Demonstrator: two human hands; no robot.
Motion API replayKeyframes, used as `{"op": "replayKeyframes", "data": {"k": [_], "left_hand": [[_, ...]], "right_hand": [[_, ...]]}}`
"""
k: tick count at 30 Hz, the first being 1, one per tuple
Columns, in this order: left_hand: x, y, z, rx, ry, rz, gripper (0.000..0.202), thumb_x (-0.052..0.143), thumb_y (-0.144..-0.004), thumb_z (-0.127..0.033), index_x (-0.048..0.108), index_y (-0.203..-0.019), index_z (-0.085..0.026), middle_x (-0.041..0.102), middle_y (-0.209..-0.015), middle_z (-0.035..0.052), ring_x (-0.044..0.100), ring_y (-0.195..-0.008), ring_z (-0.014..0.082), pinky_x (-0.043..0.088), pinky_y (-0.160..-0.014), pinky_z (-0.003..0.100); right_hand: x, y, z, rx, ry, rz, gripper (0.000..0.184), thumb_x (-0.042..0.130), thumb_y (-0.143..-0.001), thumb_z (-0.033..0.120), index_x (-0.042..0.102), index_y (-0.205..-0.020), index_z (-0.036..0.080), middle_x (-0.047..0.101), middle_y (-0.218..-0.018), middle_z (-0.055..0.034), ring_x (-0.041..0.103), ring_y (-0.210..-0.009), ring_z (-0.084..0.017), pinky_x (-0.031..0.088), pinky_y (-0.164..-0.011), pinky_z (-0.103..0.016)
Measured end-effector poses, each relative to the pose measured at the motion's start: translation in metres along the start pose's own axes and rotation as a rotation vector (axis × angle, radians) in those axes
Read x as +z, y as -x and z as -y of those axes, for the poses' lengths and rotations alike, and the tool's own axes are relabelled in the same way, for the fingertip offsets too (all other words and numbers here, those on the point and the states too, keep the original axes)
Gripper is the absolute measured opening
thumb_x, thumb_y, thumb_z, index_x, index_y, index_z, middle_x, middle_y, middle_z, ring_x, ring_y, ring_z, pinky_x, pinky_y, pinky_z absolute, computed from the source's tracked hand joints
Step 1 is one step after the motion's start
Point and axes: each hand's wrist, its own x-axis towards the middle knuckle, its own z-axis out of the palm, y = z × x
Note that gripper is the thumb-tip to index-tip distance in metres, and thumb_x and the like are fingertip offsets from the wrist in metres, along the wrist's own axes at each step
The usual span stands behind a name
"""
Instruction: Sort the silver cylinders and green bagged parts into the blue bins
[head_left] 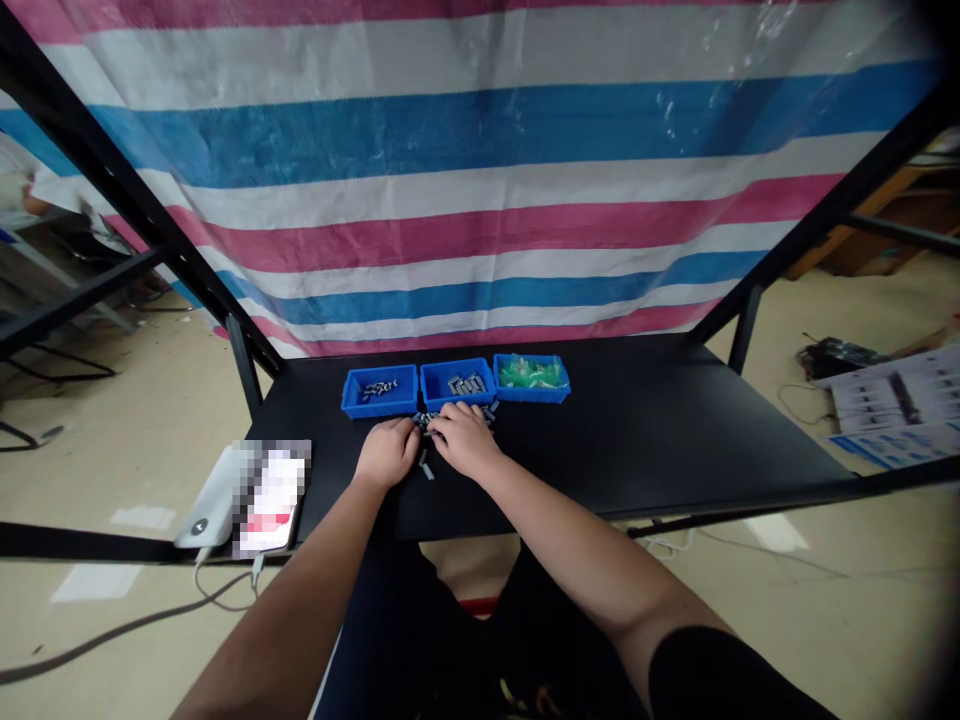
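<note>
My left hand (388,450) rests on the black table with its fingers curled together, at the left side of a pile of small grey metal pieces (489,412). Over the same pile lies my right hand (466,440), its fingers bent and its thumb side facing the left hand. What the fingertips hold, if anything, is too small to make out. Just below the hands are a couple of loose grey cylindrical pieces (427,470). Behind them stand a blue tray (361,408) with small shiny parts and a middle blue tray (442,397) with grey cylinders.
A third blue tray (534,394) holds green and clear plastic pieces. At the left end of the black table (637,440) lie a phone (274,500) and a white power bank (214,500) with cables. A striped sheet (480,230) hangs behind, between black frame posts.
</note>
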Motion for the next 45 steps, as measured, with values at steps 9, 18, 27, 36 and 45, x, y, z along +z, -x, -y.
{"op": "replayKeyframes", "data": {"k": [9, 18, 27, 36, 45], "left_hand": [[-0.001, 0.0, -0.001, 0.0, -0.012, -0.003, 0.03, 0.038, -0.102, -0.031, 0.055, -0.079, -0.021, 0.066, -0.08, 0.0063, 0.063, -0.077, 0.0212, 0.042, -0.072, 0.034], [-0.001, 0.0, -0.002, 0.005, -0.024, -0.016, 0.031, 0.039, -0.102, -0.031, 0.056, -0.077, -0.021, 0.066, -0.079, 0.0064, 0.063, -0.077, 0.0212, 0.042, -0.072, 0.034], [0.0, 0.001, -0.001, 0.004, -0.019, -0.014, 0.031, 0.039, -0.102, -0.032, 0.055, -0.077, -0.021, 0.066, -0.078, 0.0065, 0.063, -0.077, 0.0213, 0.041, -0.072, 0.033], [0.0, 0.0, -0.001, 0.003, -0.019, -0.002, 0.03, 0.038, -0.102, -0.03, 0.056, -0.079, -0.021, 0.066, -0.081, 0.0066, 0.064, -0.079, 0.0211, 0.042, -0.074, 0.033], [-0.002, 0.001, -0.001, 0.007, -0.014, -0.007, 0.031, 0.038, -0.102, -0.03, 0.057, -0.08, -0.021, 0.067, -0.08, 0.0066, 0.064, -0.079, 0.0215, 0.043, -0.074, 0.033]], "right_hand": [[-0.014, 0.006, -0.022, 0.044, -0.324, -0.419, 0.016, 0.053, -0.098, 0.025, 0.066, -0.106, 0.021, 0.07, -0.103, -0.0068, 0.062, -0.098, -0.022, 0.046, -0.094, -0.036], [-0.006, 0.004, -0.059, 0.408, -0.456, -0.641, 0.019, 0.06, -0.093, 0.039, 0.064, -0.09, 0.021, 0.07, -0.078, -0.0036, 0.065, -0.068, -0.018, 0.052, -0.069, -0.029], [-0.007, 0.008, -0.056, 0.339, -0.429, -0.564, 0.015, 0.061, -0.09, 0.034, 0.064, -0.082, 0.021, 0.065, -0.071, -0.0009, 0.059, -0.066, -0.017, 0.047, -0.07, -0.029], [-0.015, 0.014, -0.028, 0.072, -0.181, -0.113, 0.021, 0.067, -0.083, 0.02, 0.076, -0.1, 0.028, 0.068, -0.102, -0.0038, 0.053, -0.102, -0.024, 0.036, -0.09, -0.039], [-0.009, 0.013, -0.037, 0.073, -0.244, -0.105, 0.024, 0.07, -0.082, 0.013, 0.075, -0.103, 0.024, 0.065, -0.103, -0.0053, 0.06, -0.098, -0.022, 0.047, -0.09, -0.036]]}}
